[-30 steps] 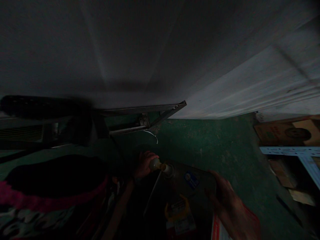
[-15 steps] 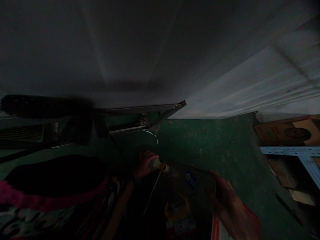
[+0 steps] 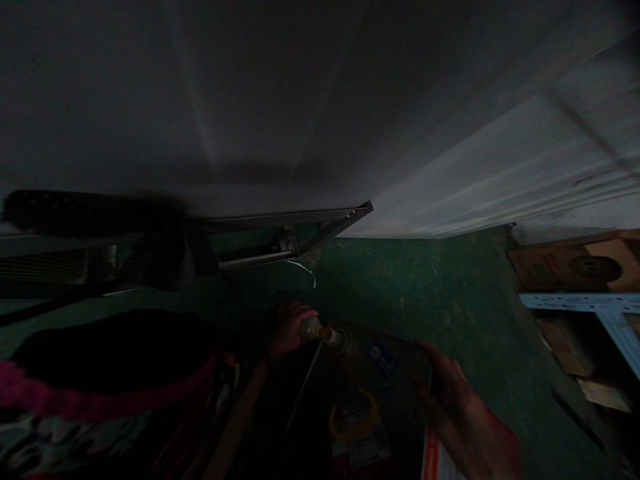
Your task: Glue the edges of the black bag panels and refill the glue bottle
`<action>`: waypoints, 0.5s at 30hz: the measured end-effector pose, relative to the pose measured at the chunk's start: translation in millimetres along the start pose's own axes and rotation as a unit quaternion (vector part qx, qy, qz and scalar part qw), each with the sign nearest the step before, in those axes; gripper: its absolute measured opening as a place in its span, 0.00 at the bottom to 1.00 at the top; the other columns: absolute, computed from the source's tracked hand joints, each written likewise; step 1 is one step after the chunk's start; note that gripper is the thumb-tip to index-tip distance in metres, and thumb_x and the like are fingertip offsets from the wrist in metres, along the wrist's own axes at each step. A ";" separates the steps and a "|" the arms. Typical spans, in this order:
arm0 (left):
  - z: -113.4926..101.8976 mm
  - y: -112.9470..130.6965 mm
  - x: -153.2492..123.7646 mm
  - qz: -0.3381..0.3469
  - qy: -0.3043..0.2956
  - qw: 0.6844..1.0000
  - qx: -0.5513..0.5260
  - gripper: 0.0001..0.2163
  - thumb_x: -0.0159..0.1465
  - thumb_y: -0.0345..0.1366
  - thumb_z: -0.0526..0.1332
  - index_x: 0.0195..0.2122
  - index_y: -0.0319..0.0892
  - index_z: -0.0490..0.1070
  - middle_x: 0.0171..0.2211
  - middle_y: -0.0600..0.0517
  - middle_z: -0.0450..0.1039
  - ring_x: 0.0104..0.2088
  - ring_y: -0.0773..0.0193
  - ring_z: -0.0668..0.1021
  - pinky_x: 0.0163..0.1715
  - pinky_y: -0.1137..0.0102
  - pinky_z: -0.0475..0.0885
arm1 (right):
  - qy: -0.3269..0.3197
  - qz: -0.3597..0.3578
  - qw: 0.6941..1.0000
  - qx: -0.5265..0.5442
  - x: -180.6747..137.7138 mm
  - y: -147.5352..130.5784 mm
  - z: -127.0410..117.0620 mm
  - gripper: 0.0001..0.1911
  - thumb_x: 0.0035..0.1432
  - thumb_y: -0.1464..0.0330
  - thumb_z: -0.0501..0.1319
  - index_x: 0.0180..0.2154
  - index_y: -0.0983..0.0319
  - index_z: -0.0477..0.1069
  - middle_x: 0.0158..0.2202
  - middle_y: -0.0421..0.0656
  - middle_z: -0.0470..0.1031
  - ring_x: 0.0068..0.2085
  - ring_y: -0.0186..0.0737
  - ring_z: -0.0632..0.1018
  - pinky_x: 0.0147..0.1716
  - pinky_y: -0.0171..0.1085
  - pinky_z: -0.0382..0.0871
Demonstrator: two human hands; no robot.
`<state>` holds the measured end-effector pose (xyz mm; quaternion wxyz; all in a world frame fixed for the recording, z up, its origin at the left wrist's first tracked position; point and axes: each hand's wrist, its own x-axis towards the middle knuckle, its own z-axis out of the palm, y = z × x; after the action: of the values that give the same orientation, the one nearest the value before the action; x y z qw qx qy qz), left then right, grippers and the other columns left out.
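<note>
Low in the dim head view, my left hand (image 3: 290, 328) is wrapped around a small pale bottle (image 3: 308, 328) that lies tilted. The bottle's yellowish neck meets the pale spout (image 3: 334, 337) of a dark square tin (image 3: 400, 393); any liquid passing between them cannot be made out. On the tin's top are a yellow handle (image 3: 371, 410) and a blue label (image 3: 383, 360). At the right, my right hand (image 3: 457, 407) grips the tin's edge, thumb on top and fingers over the side. Shadow hides the tin's lower part.
Ahead stands a dark metal frame (image 3: 260, 260) against a grey wall (image 3: 260, 120). A white strip (image 3: 305, 268) lies on the green floor (image 3: 410, 280). Rightward is a pale blue shelf (image 3: 575, 302) with cardboard boxes (image 3: 560, 267). Pink-edged patterned cloth (image 3: 100, 410) fills the lower left.
</note>
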<state>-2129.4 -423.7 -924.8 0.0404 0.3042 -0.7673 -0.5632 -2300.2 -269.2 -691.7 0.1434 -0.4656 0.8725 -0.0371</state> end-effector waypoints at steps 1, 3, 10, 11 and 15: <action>-0.4 0.3 -0.2 0.001 -0.001 1.000 0.001 0.24 0.51 0.35 0.61 0.52 0.50 0.66 0.55 0.53 0.65 0.59 0.51 0.57 0.59 0.51 0.41 | 0.003 0.002 1.000 0.001 -0.1 -0.6 -0.3 0.22 0.57 0.63 0.52 0.54 0.58 0.59 0.50 0.47 0.70 0.52 0.46 0.71 0.49 0.48 0.69; -1.7 1.6 -0.6 -0.005 -0.008 1.000 0.002 0.25 0.51 0.34 0.61 0.52 0.50 0.66 0.55 0.52 0.65 0.59 0.50 0.57 0.59 0.50 0.40 | 0.005 0.006 1.000 0.002 -0.4 -1.9 -1.2 0.22 0.58 0.63 0.51 0.54 0.58 0.60 0.51 0.47 0.70 0.53 0.47 0.70 0.50 0.49 0.68; -3.2 3.5 -1.2 0.008 0.004 1.000 -0.009 0.23 0.51 0.35 0.61 0.51 0.50 0.66 0.54 0.52 0.66 0.59 0.51 0.58 0.58 0.51 0.42 | -0.002 0.001 1.000 -0.007 -0.7 -3.1 -1.2 0.23 0.58 0.63 0.51 0.54 0.61 0.59 0.51 0.48 0.69 0.53 0.46 0.70 0.50 0.47 0.68; -2.5 2.7 -0.9 0.009 0.005 1.000 -0.006 0.24 0.51 0.35 0.61 0.51 0.50 0.66 0.54 0.52 0.66 0.59 0.51 0.58 0.58 0.51 0.42 | 0.000 0.001 1.000 -0.008 -0.6 -4.0 -0.9 0.22 0.58 0.63 0.50 0.54 0.61 0.60 0.50 0.49 0.70 0.54 0.46 0.70 0.51 0.48 0.67; -0.3 0.2 0.0 0.000 -0.003 1.000 -0.004 0.24 0.51 0.34 0.61 0.52 0.49 0.66 0.54 0.52 0.66 0.59 0.50 0.58 0.59 0.51 0.42 | 0.014 0.017 1.000 0.001 -0.3 -5.1 0.4 0.22 0.56 0.63 0.52 0.53 0.60 0.61 0.49 0.49 0.71 0.50 0.48 0.73 0.47 0.49 0.70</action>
<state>-2129.3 -423.9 -924.5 0.0389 0.3022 -0.7654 -0.5669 -2295.8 -271.8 -691.0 0.1319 -0.4499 0.8823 -0.0418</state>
